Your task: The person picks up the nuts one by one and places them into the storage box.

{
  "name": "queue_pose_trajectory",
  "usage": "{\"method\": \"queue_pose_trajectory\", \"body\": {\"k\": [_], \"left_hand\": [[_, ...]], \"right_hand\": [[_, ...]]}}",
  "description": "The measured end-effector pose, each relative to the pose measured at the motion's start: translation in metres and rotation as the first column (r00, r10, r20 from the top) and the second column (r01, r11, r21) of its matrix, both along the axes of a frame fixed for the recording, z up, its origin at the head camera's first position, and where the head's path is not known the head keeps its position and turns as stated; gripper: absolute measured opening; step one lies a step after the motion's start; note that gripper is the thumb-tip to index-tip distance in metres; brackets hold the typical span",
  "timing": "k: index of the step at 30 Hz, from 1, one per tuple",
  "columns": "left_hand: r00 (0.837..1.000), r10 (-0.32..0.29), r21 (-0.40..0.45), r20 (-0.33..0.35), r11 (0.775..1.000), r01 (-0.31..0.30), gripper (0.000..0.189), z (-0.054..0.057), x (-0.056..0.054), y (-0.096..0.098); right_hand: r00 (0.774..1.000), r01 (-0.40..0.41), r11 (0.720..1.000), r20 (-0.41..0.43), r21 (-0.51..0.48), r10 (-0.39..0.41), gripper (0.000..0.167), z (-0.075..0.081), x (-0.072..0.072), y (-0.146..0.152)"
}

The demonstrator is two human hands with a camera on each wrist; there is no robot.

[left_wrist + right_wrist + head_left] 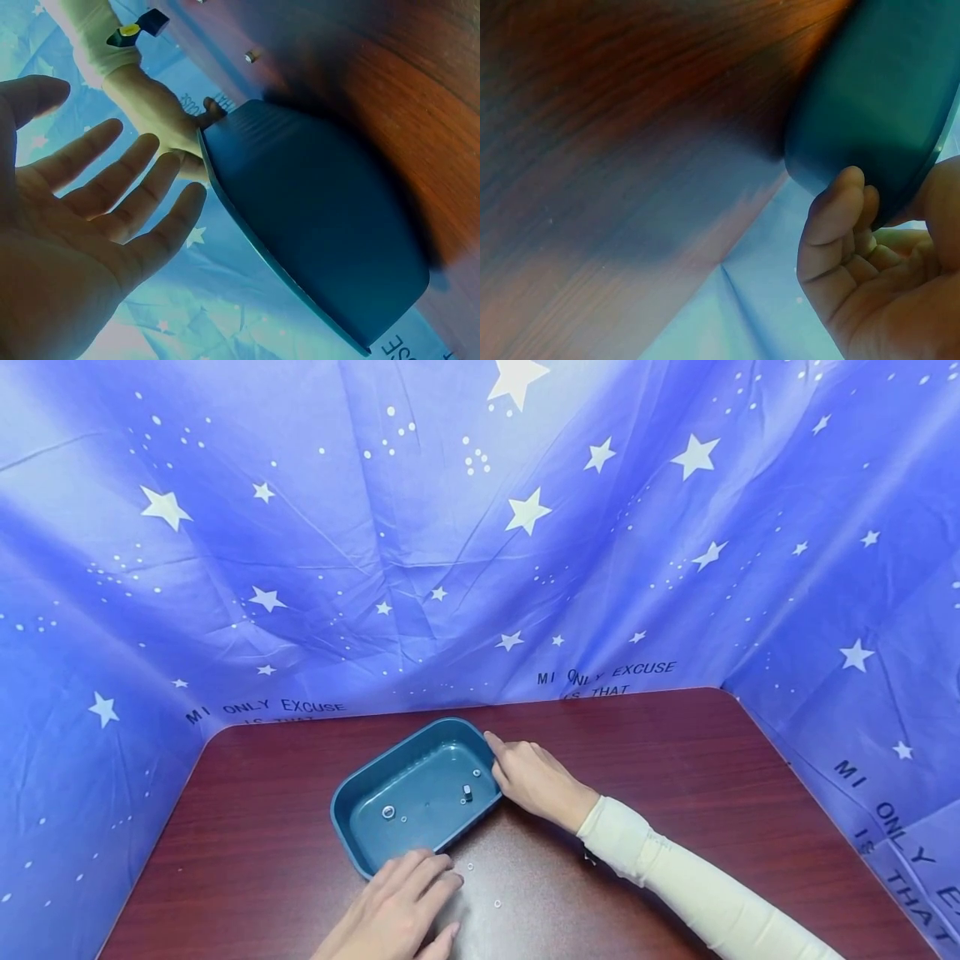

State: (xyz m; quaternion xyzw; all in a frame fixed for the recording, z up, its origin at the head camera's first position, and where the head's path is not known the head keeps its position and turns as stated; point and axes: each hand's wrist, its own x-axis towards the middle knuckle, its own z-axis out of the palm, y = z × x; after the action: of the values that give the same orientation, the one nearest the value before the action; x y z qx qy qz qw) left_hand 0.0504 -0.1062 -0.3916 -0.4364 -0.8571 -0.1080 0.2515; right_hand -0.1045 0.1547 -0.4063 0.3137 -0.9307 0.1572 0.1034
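Observation:
A teal plastic bin [390, 760] sits at a slant on the table, with several small metal pieces inside. Among them are a larger nut-like ring [388, 812] and a dark, shiny stubby piece [467, 792]. My right hand [543, 781] grips the bin's right end, and in the right wrist view its fingers [831, 214] curl at the rim. By the near left side of the bin is my left hand [393, 902]. In the left wrist view that hand's fingers [127, 187] are spread, apart from the bin wall [322, 217], holding nothing.
Two small pale rings, one nearer the bin [470, 867] and one nearer the front [497, 904], lie on the dark red wood-grain table [637, 860]. Blue star-printed cloth [420, 527] hangs behind the table and along its sides.

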Motion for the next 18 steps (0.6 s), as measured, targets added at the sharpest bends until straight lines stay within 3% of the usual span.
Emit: {"method": "queue_pose_trajectory", "body": {"k": [4,13,18], "left_hand": [[1.0,-0.01,-0.009,0.008,1.0,0.01,0.042,-0.003,0.001,0.001],[0.997,-0.057,-0.014,-0.059,0.998,0.056,0.035,-0.009,0.001,0.004],[0.997,-0.082,-0.051,-0.012,0.995,0.082,0.035,-0.011,0.003,0.004]], "right_hand": [[1.0,0.002,1.0,0.016,0.001,-0.002,0.05,0.0,0.0,0.0],[1.0,0.005,1.0,0.009,0.001,-0.005,0.05,0.0,-0.001,0.0],[1.0,0.005,1.0,0.009,-0.002,-0.005,0.049,0.0,0.0,0.0]]}}
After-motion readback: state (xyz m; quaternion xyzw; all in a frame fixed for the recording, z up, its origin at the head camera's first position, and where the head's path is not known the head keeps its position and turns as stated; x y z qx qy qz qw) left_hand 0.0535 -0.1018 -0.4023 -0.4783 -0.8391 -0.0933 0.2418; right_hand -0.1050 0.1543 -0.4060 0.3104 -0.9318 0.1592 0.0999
